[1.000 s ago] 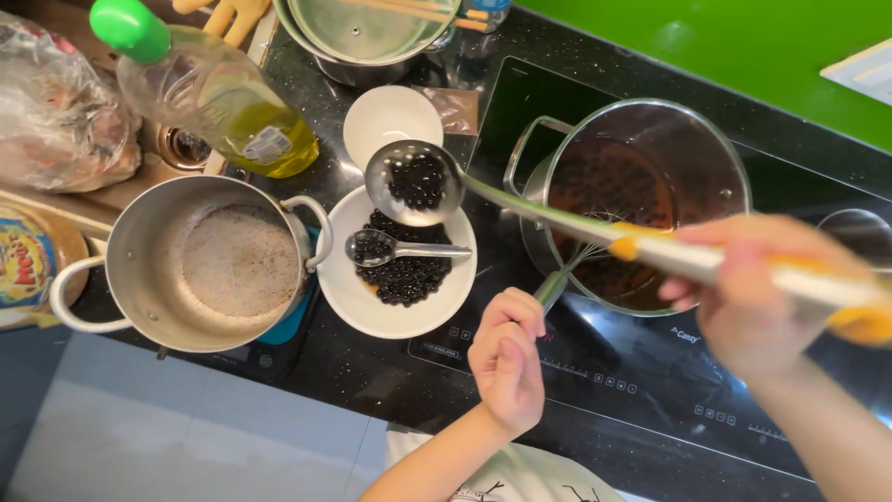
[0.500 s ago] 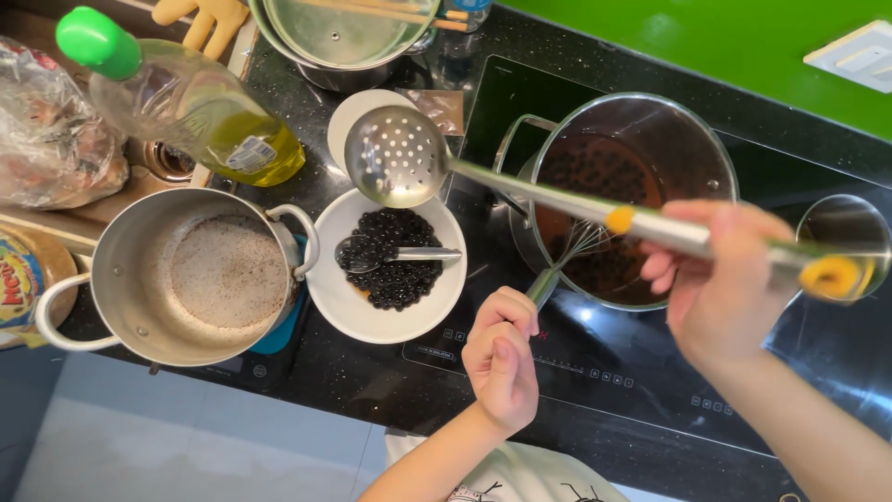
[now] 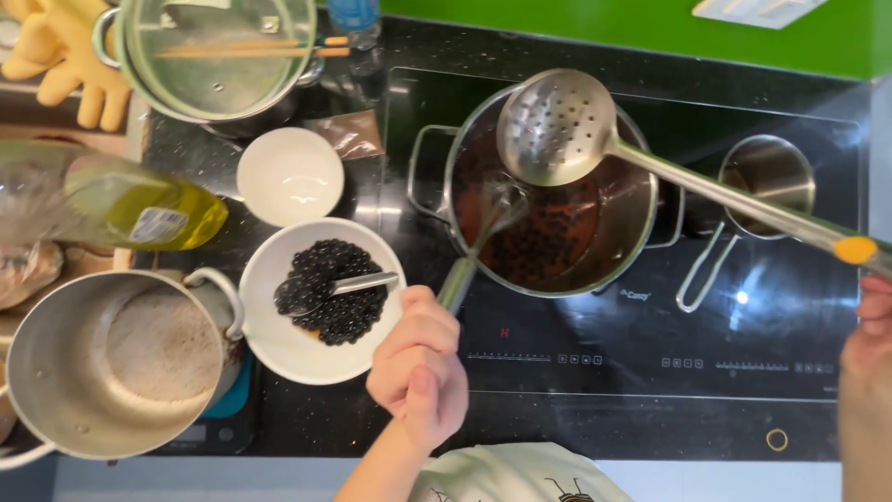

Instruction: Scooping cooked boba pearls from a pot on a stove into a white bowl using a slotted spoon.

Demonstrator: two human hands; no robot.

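Observation:
My right hand [image 3: 869, 339] grips the long handle of a perforated steel skimmer [image 3: 555, 127], whose empty bowl hovers over the steel pot [image 3: 641, 223] of dark pearls in brown liquid. My left hand [image 3: 418, 367] is closed around the handle of a whisk [image 3: 483, 242] that dips into the same pot. To the left, a white bowl [image 3: 269, 344] holds a heap of black pearls with a metal spoon [image 3: 339, 288] lying in it.
A small empty white bowl [image 3: 290, 175], a bottle of yellow oil [image 3: 139, 212], a large empty steel pot [image 3: 102, 363], a lidded pot [image 3: 218, 56] with chopsticks on top, a small steel ladle cup [image 3: 767, 177] and yellow gloves [image 3: 65, 65] surround the black cooktop [image 3: 650, 353].
The skimmer emptied its pearls into the white bowl, then swung right from above the bowl to over the pot. My left hand stayed on the whisk.

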